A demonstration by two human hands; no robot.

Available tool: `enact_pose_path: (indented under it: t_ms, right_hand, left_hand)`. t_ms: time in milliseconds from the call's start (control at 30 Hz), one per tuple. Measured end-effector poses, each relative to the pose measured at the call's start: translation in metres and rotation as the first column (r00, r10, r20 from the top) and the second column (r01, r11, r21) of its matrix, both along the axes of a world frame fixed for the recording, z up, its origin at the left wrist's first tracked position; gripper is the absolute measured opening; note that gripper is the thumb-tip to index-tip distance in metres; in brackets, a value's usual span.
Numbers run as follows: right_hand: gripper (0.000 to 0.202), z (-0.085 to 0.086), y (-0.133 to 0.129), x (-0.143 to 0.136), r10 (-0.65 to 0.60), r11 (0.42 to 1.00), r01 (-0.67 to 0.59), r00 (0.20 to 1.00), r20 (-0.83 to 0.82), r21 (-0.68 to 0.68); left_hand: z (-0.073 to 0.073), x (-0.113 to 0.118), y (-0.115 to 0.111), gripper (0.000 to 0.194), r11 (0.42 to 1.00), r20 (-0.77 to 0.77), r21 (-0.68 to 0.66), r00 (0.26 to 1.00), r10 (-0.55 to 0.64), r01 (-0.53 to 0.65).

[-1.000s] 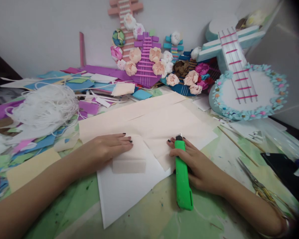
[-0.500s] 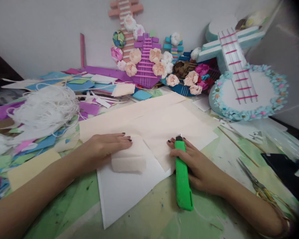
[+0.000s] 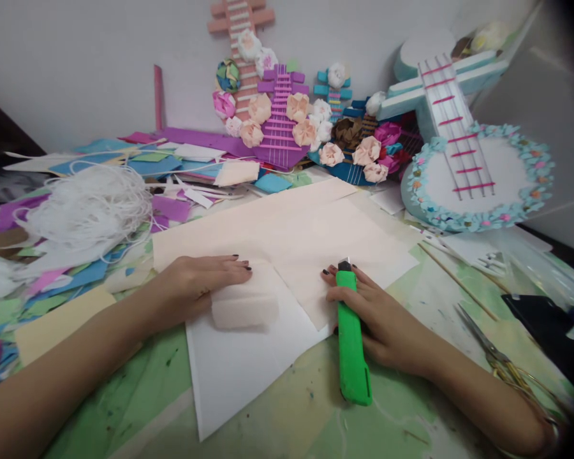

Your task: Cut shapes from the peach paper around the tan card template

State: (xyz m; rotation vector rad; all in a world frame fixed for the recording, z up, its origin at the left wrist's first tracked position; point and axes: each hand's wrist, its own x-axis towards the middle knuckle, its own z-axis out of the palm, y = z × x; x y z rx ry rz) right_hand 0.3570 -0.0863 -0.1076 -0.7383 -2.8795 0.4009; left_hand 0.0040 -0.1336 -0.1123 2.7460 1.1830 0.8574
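My left hand (image 3: 191,284) lies with fingers stretched out over a small cream piece of crepe paper (image 3: 246,312) whose near part is bent or folded. Its thumb is hidden. Beneath this piece is a white sheet of paper (image 3: 239,376). A large cream crepe paper sheet (image 3: 310,236) spreads behind and between my hands, partly over the white one. My right hand (image 3: 380,319) is closed around a green utility knife (image 3: 351,350), blade end pointing away from me with a short bit of blade out. Its fingertips rest on the large cream sheet's right part.
Scissors (image 3: 492,350) and a thin wooden stick (image 3: 454,277) lie right of my right arm. A tangle of white string (image 3: 88,204) and coloured paper scraps (image 3: 86,277) cover the left. Along the wall stand decorated guitars, including a purple guitar (image 3: 282,143) and a pale blue guitar (image 3: 469,172).
My left hand and the small cream piece have shifted slightly left. The right hand and the utility knife have barely moved.
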Motion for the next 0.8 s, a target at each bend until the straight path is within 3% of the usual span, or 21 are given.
enact_pose_path:
  t_ms: [200, 433, 600, 700, 800]
  right_hand:
    - [0.051, 0.001, -0.001, -0.001, 0.005, 1.0, -0.005, 1.0, -0.005, 0.006]
    - [0.05, 0.002, -0.001, -0.001, -0.005, 1.0, 0.005, 1.0, 0.004, -0.001]
    - [0.052, 0.0, 0.0, -0.001, 0.0, 1.0, 0.0, 1.0, -0.004, 0.003]
    - [0.052, -0.002, 0.0, 0.0, 0.008, 1.0, -0.008, 1.0, -0.011, 0.007]
    - [0.052, -0.004, 0.001, 0.0, 0.015, 1.0, -0.015, 1.0, -0.022, 0.018]
  left_hand:
    - [-0.001, -0.002, -0.001, 0.035, 0.985, 0.062, -0.104, 0.988, 0.143, -0.136]
    - [0.001, 0.001, 0.001, 0.028, 0.908, 0.153, -0.299, 0.925, 0.348, -0.292]
    - [0.009, 0.009, 0.003, 0.026, 0.797, 0.193, -0.45, 0.828, 0.527, -0.403]
    - [0.015, 0.016, 0.003, 0.024, 0.703, 0.229, -0.544, 0.724, 0.65, -0.458]
    - [0.019, 0.022, 0.005, 0.03, 0.64, 0.3, -0.645, 0.631, 0.715, -0.418]
